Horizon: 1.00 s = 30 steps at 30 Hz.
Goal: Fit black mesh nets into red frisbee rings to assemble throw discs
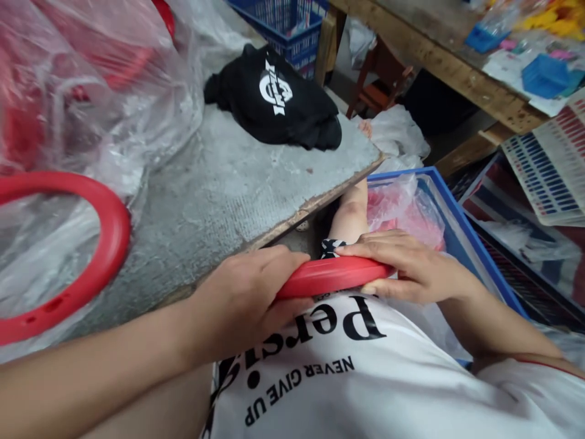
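Note:
A red plastic ring [336, 275], seen almost edge-on, is held level in front of my shirt. Its left end is in the grip of my left hand [244, 289], thumb and fingers on either side. My right hand [414, 265] pinches the other end, fingers along the top and thumb below. To the left, a second red ring [117, 228] with small slots in its rim lies on clear plastic at the grey tabletop [214, 189]. It is partly cut off by the picture's edge.
Clear plastic bags [169, 79] with red parts cover the table's far left. A black cloth item [283, 97] lies near its far edge. By my right side stands a blue crate [470, 231] with bagged pink parts. Another workbench [439, 67] and a white basket [548, 164] are beyond.

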Motion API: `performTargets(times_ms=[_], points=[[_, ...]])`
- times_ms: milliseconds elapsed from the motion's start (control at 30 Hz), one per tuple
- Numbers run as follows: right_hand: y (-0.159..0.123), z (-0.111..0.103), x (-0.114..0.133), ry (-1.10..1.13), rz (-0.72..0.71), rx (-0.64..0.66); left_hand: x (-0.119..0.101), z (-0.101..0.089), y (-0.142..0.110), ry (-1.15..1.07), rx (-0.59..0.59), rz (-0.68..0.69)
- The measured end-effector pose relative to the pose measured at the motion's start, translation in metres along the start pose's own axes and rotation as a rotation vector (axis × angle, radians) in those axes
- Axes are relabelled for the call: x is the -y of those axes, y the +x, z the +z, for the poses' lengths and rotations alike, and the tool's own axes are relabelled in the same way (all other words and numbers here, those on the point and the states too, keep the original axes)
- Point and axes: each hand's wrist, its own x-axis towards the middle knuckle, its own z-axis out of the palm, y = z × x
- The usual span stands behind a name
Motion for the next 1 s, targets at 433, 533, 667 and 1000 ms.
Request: performTargets(times_ms=[433, 533, 667, 1000], points=[[0.024, -0.03, -0.006, 0.147, 0.311, -0.078, 0.005, -0.012, 0.026, -0.041, -0.096, -0.028], [0.012, -0.028, -0.01, 0.284, 0.355, -0.034, 0.008, -0.011, 0.025, -0.06, -0.082, 0.016], [-0.001, -0.017, -0.005, 0.431, 0.443, 0.036, 0.014, -0.004, 0.024, -0.05, 0.0, 0.059], [-0.03, -0.02, 0.035, 0.476, 0.645, 0.172, 0.014, 0.029, 0.03, 0.26, -0.189, 0.479]])
